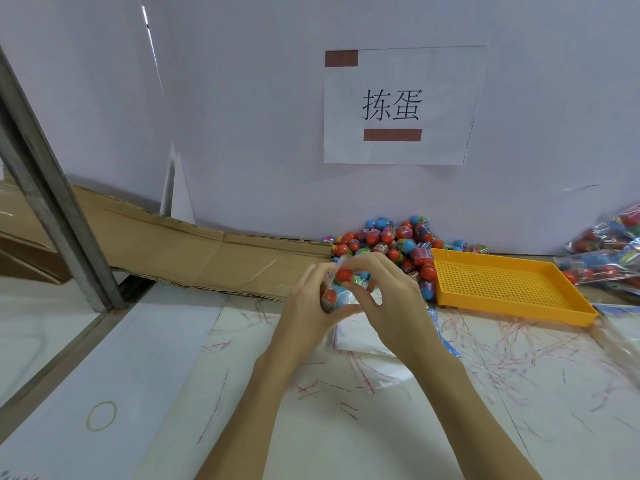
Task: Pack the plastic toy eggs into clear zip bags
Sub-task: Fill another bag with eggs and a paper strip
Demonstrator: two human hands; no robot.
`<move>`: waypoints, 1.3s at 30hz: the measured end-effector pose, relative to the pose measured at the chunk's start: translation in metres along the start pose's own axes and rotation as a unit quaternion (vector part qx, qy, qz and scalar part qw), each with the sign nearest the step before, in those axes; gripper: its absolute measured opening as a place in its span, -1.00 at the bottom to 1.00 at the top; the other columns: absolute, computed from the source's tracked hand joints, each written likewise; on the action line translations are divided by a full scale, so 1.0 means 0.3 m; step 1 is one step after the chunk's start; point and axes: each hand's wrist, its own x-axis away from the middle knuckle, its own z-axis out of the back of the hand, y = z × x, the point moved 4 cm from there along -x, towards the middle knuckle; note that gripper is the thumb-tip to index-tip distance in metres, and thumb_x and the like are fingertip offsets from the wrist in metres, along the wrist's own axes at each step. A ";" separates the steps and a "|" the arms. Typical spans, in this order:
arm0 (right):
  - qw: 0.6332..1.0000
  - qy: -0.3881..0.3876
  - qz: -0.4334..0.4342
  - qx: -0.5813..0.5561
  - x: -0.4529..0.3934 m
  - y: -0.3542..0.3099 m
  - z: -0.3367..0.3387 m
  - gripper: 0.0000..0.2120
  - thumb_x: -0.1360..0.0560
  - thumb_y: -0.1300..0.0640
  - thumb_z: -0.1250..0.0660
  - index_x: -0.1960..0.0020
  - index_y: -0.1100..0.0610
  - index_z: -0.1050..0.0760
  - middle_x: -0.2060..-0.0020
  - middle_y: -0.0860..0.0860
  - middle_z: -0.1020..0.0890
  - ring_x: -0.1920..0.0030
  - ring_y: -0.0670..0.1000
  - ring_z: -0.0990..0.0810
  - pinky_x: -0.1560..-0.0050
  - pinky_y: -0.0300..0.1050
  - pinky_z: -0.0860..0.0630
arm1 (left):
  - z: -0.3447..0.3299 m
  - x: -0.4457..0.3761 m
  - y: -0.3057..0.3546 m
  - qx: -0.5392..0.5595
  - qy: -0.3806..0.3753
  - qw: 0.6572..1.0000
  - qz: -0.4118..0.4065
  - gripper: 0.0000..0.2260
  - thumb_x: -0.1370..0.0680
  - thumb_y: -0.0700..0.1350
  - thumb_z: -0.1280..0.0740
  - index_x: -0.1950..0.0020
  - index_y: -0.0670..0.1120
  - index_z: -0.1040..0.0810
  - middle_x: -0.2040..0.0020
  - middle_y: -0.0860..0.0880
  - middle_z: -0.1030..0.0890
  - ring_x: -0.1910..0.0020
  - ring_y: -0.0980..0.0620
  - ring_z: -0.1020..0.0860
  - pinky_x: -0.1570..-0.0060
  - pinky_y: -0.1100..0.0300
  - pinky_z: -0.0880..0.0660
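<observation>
Nearest, at the left of the white bench (145, 358), lies a thin rubber band (101, 416) in a loop. Red-striped strips (512, 344) are scattered over the bench toward the right. A flat stack of empty bags (360, 337) lies under the wrists, in the middle.

Both forearms reach in from the near edge and meet at mid-bench. The left hand (308, 303) curls round the left side of a clear bag (337, 289) holding eggs, with thumb below and fingers above. The right hand (388, 296) comes over from the right, its fingers bent, pinching the bag's top at a red egg (344, 274). The bag is held between the two hands, just above the bench. How many eggs are in it cannot be told; red, blue and green show through.

Just right of the hands sits a yellow tray (512, 299) with a perforated floor. Beyond the hands, against the wall, is a pile of loose eggs (391, 240), red and blue, touching the tray's far left corner. At the far right lie filled bags (609, 251) of eggs. Flattened cardboard (180, 247) runs along the far left, behind a grey metal post (48, 188). On the wall (242, 98) hangs a paper sign (398, 105) with two characters.
</observation>
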 end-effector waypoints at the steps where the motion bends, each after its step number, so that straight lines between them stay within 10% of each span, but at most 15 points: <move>1: 1.000 -0.012 0.001 0.008 0.000 0.003 0.000 -0.84 -0.55 0.28 -0.45 -0.12 0.14 -0.61 -0.05 -0.03 -0.65 0.00 -0.06 -0.57 0.04 -0.26 -0.56 | 0.004 0.003 0.000 0.002 0.002 1.000 -0.006 -0.45 -0.39 0.11 -0.58 -0.29 -0.07 -0.56 0.00 0.22 -0.50 0.05 0.23 -0.51 0.08 0.47 -0.45; 17: 0.994 -0.085 -0.023 0.060 0.008 0.022 -0.017 -0.82 -0.56 0.25 -0.42 -0.11 0.04 -0.62 -0.04 -0.13 -0.59 -0.04 -0.05 -0.39 -0.02 -0.36 -0.35 | 0.003 0.006 -0.008 -0.034 -0.002 0.999 -0.016 -0.44 -0.38 0.31 -0.40 -0.19 -0.05 -0.62 0.04 0.11 -0.49 0.08 0.15 -0.56 0.12 0.48 -0.46; 31: 0.989 -0.103 -0.096 -0.032 0.019 0.071 -0.031 -0.72 -0.62 -0.01 -0.34 -0.32 -0.11 -0.52 -0.12 -0.31 -0.53 -0.08 -0.22 -0.44 0.02 -0.45 -0.34 | 0.023 -0.007 -0.004 0.113 -0.010 0.988 0.102 -0.70 -0.41 0.12 -0.52 -0.11 0.23 -0.57 0.04 0.30 -0.67 -0.04 0.32 -0.61 0.05 0.39 -0.60; 39: 0.994 -0.102 -0.025 -0.015 0.022 0.036 -0.040 -0.78 -0.64 0.06 -0.29 -0.22 -0.02 -0.65 -0.07 -0.22 -0.65 -0.06 -0.24 -0.43 -0.01 -0.50 -0.34 | 0.012 -0.009 -0.019 0.110 -0.049 0.987 0.105 -0.73 -0.53 -0.15 -0.52 -0.20 0.03 -0.63 0.00 0.14 -0.71 -0.03 0.15 -0.67 -0.09 0.23 -0.64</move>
